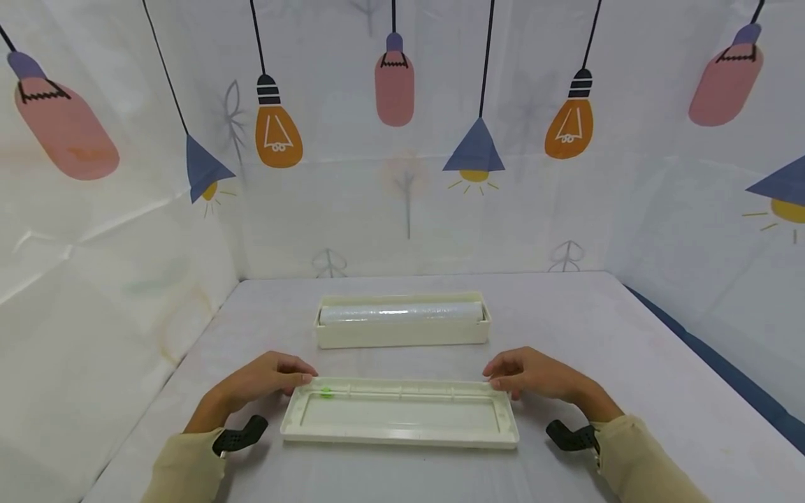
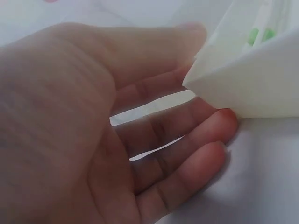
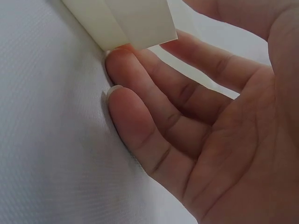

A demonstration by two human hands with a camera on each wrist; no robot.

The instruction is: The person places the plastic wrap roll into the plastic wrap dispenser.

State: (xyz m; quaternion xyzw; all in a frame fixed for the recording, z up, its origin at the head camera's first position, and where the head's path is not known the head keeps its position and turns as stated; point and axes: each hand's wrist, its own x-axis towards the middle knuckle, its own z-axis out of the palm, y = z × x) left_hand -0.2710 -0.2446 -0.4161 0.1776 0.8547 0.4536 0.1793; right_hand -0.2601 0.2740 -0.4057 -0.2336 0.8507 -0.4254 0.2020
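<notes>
A cream plastic lid (image 1: pixel 402 419) lies with its hollow inside facing up, a small green slider (image 1: pixel 325 393) near its far left corner. My left hand (image 1: pixel 267 381) pinches that corner, thumb at the rim and fingertips (image 2: pixel 224 121) under the edge. At the far right corner my right hand (image 1: pixel 534 377) grips the lid likewise, with its fingertips (image 3: pixel 124 63) beneath the corner. Behind the lid stands the matching cream box (image 1: pixel 402 335), uncovered, with a shiny roll of cling film (image 1: pixel 402 313) inside it.
A white cloth covers the table (image 1: pixel 402 482). White printed sheets (image 1: pixel 402 209) with lamp drawings hang behind and on both sides. A dark blue strip (image 1: pixel 723 363) runs along the table's right edge. Each sleeve cuff has a black wrist camera mount (image 1: pixel 242 434).
</notes>
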